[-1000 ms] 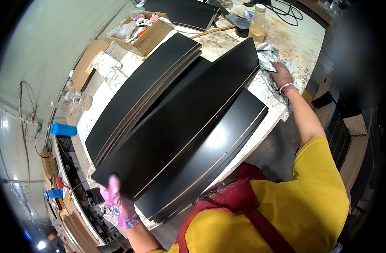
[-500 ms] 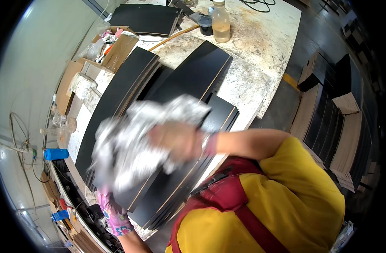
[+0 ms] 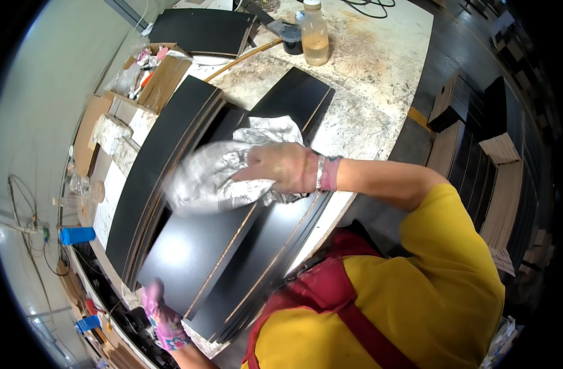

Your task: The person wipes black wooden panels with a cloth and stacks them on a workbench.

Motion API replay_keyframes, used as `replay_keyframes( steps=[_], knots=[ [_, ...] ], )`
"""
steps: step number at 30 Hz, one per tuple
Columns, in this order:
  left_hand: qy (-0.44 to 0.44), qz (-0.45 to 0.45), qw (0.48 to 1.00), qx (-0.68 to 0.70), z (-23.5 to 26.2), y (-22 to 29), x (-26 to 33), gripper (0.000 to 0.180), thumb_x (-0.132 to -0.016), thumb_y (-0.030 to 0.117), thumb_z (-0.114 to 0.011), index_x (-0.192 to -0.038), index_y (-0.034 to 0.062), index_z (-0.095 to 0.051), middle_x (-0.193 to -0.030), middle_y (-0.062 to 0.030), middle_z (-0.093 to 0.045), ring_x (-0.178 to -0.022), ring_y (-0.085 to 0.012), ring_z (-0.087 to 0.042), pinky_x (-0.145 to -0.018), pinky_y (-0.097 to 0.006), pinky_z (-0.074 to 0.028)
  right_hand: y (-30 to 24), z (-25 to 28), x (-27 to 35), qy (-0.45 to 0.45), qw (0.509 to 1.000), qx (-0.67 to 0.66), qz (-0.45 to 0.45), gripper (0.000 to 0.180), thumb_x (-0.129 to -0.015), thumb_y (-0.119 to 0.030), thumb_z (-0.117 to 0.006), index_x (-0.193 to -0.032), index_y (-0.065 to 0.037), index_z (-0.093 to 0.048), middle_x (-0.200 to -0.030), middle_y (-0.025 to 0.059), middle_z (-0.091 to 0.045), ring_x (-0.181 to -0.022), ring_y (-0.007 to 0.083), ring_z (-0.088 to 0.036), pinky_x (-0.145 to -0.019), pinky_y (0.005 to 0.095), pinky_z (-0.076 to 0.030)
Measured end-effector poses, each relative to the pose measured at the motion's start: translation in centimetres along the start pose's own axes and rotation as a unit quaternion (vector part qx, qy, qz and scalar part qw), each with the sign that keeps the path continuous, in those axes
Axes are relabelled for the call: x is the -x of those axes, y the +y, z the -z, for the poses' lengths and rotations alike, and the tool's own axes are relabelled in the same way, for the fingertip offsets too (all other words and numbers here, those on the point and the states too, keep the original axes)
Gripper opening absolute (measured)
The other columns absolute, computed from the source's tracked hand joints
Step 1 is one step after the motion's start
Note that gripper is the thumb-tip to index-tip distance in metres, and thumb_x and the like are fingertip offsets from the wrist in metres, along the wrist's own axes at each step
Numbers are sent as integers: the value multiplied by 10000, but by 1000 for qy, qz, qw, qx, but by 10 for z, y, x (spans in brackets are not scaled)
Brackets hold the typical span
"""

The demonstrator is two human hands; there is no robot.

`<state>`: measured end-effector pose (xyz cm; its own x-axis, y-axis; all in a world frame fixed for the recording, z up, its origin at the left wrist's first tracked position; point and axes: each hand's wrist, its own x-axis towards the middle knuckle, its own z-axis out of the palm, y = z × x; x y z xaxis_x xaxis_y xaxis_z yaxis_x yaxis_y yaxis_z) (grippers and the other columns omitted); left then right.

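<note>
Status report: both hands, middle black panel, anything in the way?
Right hand gripping crumpled cloth over middle black panel. Gloved left hand at panel's lower end, grip unclear. Cloth and right hand hide panel's centre.

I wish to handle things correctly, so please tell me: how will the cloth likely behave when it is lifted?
The cloth is probably floppy: it bunches into loose folds under the right hand. It is likely light, as it looks thin. It seems unlikely to roll, since it spreads unevenly over the panel.
</note>
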<state>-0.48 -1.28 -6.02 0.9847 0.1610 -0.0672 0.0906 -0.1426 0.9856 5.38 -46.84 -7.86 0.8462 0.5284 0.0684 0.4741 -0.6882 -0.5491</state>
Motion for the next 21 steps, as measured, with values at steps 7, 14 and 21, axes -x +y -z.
replay_keyframes(
  steps=[7,14,21],
  knots=[
    [2,46,999,-25,8,-7,-5,322,-856,217,-523,-1071,-23,-529,-963,-97,-557,-830,-195,-550,-691,-308,-465,210,63,99,132,854,93,-495,386,-822,-85,-529,-1204,-93,-582,-1065,132,-653,-985,275,-626,-918,364,-458],
    [-25,28,996,-83,18,-4,-5,385,-875,212,-508,-1131,-73,-545,-1017,-139,-602,-884,-238,-603,-770,-315,-511,57,11,-2,175,973,116,-92,434,-799,-101,-568,-1231,-143,-543,-1083,125,-575,-1024,232,-573,-878,338,-494],
    [-11,91,996,21,-8,6,-4,383,-843,198,-530,-1115,-72,-535,-1013,-161,-584,-862,-239,-598,-743,-325,-507,239,60,122,192,824,67,-530,416,-818,-208,-512,-1219,-117,-574,-1105,156,-634,-1022,308,-605,-893,393,-466]
  ],
)
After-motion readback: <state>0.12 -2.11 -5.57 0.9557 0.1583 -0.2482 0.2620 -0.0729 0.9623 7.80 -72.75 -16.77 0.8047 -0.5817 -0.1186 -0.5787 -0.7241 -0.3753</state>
